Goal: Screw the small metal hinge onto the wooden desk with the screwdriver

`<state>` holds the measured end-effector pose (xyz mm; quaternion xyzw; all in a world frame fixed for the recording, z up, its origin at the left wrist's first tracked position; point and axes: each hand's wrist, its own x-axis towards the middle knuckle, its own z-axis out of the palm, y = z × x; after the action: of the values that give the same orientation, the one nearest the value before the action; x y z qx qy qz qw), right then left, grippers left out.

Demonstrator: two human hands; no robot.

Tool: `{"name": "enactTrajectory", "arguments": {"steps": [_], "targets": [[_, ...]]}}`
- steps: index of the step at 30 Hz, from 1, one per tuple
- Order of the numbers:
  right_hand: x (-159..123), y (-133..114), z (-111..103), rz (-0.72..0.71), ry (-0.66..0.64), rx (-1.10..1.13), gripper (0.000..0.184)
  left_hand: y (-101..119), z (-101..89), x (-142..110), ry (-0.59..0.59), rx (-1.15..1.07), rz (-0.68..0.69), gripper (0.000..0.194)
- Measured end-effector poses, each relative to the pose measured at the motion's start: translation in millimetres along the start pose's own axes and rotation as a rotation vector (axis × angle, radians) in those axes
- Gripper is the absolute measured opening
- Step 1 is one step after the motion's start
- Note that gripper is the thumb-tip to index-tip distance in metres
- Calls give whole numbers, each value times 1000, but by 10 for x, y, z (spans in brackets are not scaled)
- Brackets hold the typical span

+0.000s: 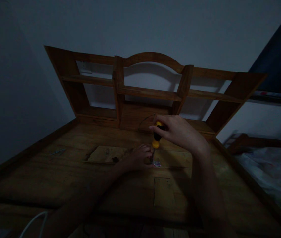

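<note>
My right hand (177, 131) is closed round the yellow and black handle of a screwdriver (156, 138), held upright with its tip down on a small metal bracket (156, 163). My left hand (140, 158) rests on the wooden board (63, 178) right beside the tip, its fingers curled at the shaft and the bracket. What those fingers pinch is too dark to make out.
A wooden shelf unit (152, 92) with an arched top stands at the board's far end against a pale wall. A small metal piece (58, 152) lies at the left. A white cable (34, 222) curls at the near left. A bed (269, 172) is on the right.
</note>
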<state>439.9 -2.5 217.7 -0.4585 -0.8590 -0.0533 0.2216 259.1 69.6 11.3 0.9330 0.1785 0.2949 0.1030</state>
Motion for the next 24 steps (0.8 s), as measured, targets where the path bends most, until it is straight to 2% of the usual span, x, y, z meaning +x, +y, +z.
{"name": "enactTrajectory", "arguments": {"steps": [2,4,8,13,14,17,19,22,24], "targets": [[-2,28,18,-1,-26,-2,41,0,10,0,21,-6,14,35],[-14,70,14,-36,-62,48,38,18,1,3,30,1,26,36],[-32,123,-26,-88,-119,133,38,74,-68,6,-15,45,21,41],[-9,87,-18,-63,-67,101,21,36,-122,-19,-116,137,6,68],[0,78,-4,-47,-48,65,22,15,-118,-27,-124,139,-4,71],[31,74,52,24,15,-69,42,-34,-102,-48,-139,128,-28,71],[49,94,79,29,34,-97,49,-43,-96,-59,-151,134,-38,68],[52,147,73,-45,3,15,34,-37,-94,-70,-160,135,-56,66],[39,174,44,-81,-33,102,35,-38,-87,-71,-169,132,-63,65]]}}
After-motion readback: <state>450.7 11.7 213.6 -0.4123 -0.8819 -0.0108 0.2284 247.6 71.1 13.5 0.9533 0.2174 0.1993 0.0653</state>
